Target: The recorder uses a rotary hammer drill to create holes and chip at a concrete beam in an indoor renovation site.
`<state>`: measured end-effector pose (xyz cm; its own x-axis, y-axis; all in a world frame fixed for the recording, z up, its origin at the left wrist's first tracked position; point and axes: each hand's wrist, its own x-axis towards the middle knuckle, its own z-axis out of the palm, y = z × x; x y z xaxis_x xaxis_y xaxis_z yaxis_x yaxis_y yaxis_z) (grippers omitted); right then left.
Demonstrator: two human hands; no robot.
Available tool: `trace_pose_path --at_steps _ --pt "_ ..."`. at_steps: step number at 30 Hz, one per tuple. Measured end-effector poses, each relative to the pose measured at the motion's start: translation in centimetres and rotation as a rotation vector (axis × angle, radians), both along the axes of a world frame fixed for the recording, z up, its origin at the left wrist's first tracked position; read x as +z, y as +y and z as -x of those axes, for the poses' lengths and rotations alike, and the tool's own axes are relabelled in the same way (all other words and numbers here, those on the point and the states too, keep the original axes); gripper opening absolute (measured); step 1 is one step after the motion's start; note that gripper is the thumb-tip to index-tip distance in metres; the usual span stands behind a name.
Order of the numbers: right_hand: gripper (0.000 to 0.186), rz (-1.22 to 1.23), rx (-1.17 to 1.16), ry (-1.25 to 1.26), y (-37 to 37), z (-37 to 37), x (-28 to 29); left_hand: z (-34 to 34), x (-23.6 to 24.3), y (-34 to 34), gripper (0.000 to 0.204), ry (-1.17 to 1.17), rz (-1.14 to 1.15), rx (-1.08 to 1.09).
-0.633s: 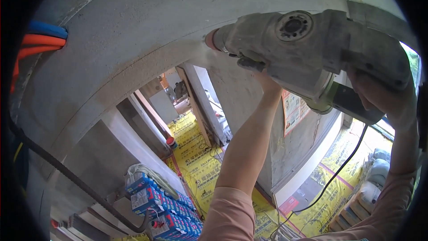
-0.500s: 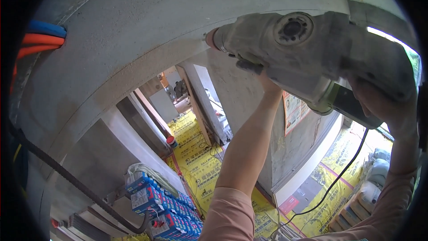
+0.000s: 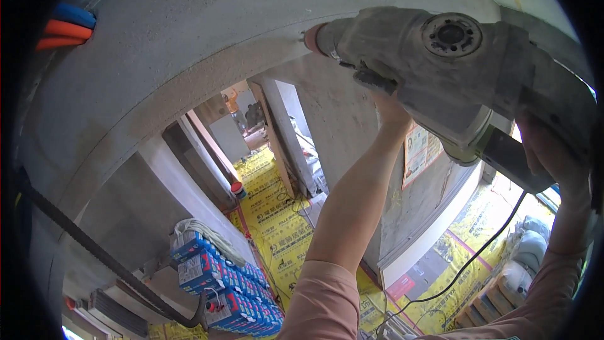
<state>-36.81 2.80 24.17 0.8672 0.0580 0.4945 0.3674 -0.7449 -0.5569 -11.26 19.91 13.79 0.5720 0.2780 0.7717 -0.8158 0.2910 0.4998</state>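
A dusty rotary hammer drill [image 3: 409,56] spans the upper right, its reddish-brown chuck [image 3: 319,39] close against the grey concrete beam [image 3: 189,38]. Little of the bit shows, and how deep it sits in the concrete I cannot tell. My left hand [image 3: 391,106] is closed under the front of the drill at its side handle, the fingers mostly hidden by the tool body. Around the rear handle, my right hand [image 3: 553,151] is wrapped. A black power cord [image 3: 478,253] hangs from the drill's lower end toward the floor.
Blue boxes [image 3: 236,286] are stacked lower left with pale hose on top. A dark ribbed conduit [image 3: 94,245] crosses the left side. Orange and blue pipes [image 3: 69,29] emerge from concrete. Yellow sheeting [image 3: 277,233] covers the floor; a person [image 3: 234,110] stands far off.
The drill and both hands sit slightly farther right in the picture, and the surroundings have shifted a little with the head. Both hands keep their hold.
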Motion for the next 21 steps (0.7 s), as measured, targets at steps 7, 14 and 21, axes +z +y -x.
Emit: trace_pose_path --at_steps 7,14,21 --pt "0.02 -0.234 0.292 -0.278 -0.9 1.6 -1.0 -1.7 0.5 0.2 0.064 -0.169 0.202 -0.43" --pt "0.025 -0.271 0.176 -0.311 -0.5 2.4 -1.0 0.5 1.9 -3.3 0.061 0.155 -0.207 0.471" --pt "0.027 -0.319 0.268 -0.333 0.6 2.5 -1.1 0.1 0.1 -0.6 0.061 -0.194 0.042 0.106"
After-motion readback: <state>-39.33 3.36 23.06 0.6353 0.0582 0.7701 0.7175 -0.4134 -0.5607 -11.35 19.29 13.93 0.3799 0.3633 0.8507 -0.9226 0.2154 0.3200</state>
